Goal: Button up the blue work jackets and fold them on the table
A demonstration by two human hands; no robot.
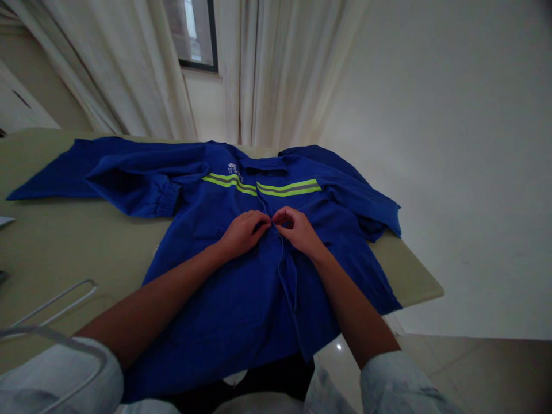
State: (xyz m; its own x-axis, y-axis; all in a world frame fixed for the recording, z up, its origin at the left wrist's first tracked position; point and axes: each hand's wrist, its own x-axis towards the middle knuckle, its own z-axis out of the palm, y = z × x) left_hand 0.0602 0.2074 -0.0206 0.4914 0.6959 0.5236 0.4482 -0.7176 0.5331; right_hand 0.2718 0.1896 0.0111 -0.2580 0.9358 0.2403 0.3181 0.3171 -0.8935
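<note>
The table carries the jacket, a blue one laid face up with its collar at the far side and its hem toward the person. More blue cloth lies beyond the sleeve at the left; whether it belongs to the jacket I cannot tell.

Both hands are at the middle of the jacket's front, nearly meeting there. The left hand has its thumb and fingers brought together at the tips, pinching the front edge. The right hand does the same from the other side, fingers curled, a small gap inside the curl. Any fastener between them is hidden.

Down the front, progress looks to be partway. Above the hands, the 2 edges lie together up toward the collar, and the 2 stripes come nearly level across the chest, so that part seems done, though I cannot see whether it is fastened. Below the hands, the placket gapes and folds outward to the hem; that stretch appears to be what is left.
</note>
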